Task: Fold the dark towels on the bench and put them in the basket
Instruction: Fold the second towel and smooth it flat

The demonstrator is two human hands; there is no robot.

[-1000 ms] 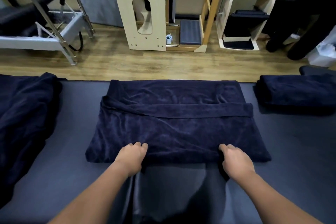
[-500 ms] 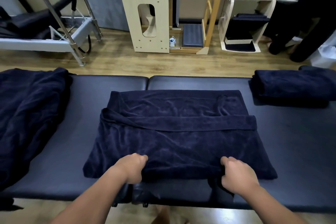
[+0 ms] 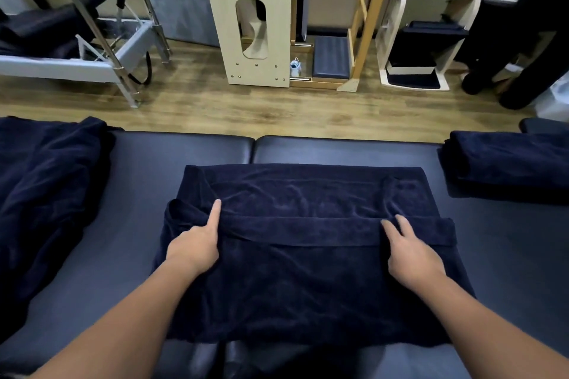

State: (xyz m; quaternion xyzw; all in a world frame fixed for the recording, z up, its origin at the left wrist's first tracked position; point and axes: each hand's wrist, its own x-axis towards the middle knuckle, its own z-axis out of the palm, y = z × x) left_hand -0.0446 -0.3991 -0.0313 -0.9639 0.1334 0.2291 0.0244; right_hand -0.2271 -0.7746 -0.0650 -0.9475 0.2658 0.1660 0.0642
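Observation:
A dark navy towel (image 3: 301,283), partly folded, lies spread on the black padded bench (image 3: 338,151) in front of me. A folded band crosses its middle. My left hand (image 3: 197,243) rests flat on the left end of that band, index finger stretched forward. My right hand (image 3: 412,249) lies on the band's right part with fingers apart. Neither hand visibly grips the cloth. A rumpled heap of dark towels (image 3: 46,194) sits at the bench's left end, and a folded dark towel (image 3: 508,160) at its right end. No basket is in view.
Beyond the bench is a wooden floor with a metal-framed exercise machine (image 3: 92,49) at the left, a pale wooden arch unit (image 3: 249,24) in the middle, a wooden ladder (image 3: 369,15) and white shelves (image 3: 431,40). A person in dark clothes (image 3: 523,40) stands at the far right.
Both hands have let go of the towel's near edge and moved forward onto the folded band across its middle. The view has pulled back, showing more of the bench.

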